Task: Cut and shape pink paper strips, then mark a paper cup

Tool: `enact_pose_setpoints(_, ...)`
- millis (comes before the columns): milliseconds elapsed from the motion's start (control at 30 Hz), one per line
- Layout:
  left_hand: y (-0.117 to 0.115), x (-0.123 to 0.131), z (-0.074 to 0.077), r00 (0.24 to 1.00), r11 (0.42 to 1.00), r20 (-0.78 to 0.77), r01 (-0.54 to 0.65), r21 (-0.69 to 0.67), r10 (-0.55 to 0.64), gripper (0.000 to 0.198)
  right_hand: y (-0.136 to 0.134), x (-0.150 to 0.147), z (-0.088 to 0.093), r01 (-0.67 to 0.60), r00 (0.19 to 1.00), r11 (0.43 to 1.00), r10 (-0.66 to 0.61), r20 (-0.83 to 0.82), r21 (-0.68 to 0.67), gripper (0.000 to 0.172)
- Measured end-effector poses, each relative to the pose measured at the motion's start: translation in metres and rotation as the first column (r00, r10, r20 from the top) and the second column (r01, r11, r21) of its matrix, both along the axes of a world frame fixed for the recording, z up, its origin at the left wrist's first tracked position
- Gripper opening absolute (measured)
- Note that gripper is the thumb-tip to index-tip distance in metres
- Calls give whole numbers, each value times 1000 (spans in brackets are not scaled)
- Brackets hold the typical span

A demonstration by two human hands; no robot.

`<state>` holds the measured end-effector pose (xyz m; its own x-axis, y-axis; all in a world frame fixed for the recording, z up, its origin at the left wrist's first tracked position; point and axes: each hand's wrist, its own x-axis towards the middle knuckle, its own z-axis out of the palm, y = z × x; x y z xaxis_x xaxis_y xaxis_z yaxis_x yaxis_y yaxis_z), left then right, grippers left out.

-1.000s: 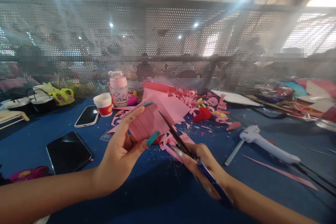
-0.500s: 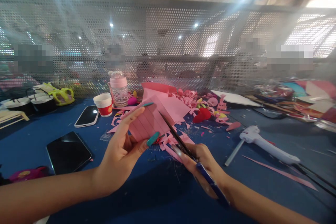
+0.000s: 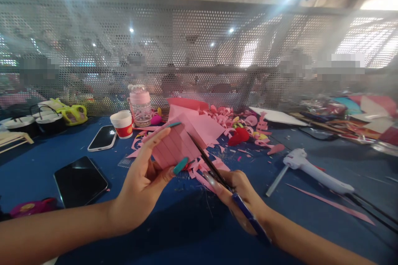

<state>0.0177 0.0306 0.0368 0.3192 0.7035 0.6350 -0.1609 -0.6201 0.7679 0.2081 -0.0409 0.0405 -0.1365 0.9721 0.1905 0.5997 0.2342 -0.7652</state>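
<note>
My left hand is closed on a pink sheet of paper with several lines or creases across it, thumb in front and a finger along its upper edge. The sheet is tilted up over the table. In my right hand is a pair of scissors with dark blades and blue handles. Its blades point up and left, lying along the right edge of the sheet. Whether they cut into the paper I cannot tell. Behind the sheet lie larger pink papers and pink scraps.
On the blue table a glue gun and a pink strip lie at right. Two phones, stacked paper cups and a pink-lidded bottle stand or lie at left. A perforated metal panel rises behind.
Both hands, the sheet and the scissors hold almost the same position. The whole view has shifted very slightly.
</note>
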Motion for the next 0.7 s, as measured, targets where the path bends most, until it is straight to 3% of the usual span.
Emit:
enact_pose_setpoints(267, -1, 1, 1, 1000, 1000, 9, 3, 28, -3, 52, 1, 1, -6, 38, 999, 999, -38, -12, 12, 33)
enact_pose_setpoints(433, -3, 1, -3, 998, 998, -3, 63, -1, -63, 54, -1, 1, -5, 36, 999, 999, -36, -30, -28, 32)
enact_pose_setpoints(700, -7, 3, -7, 996, 996, -21, 92, -23, -92, 56, -3, 4, -8, -35, 995, 999, 32, -96, -22, 29)
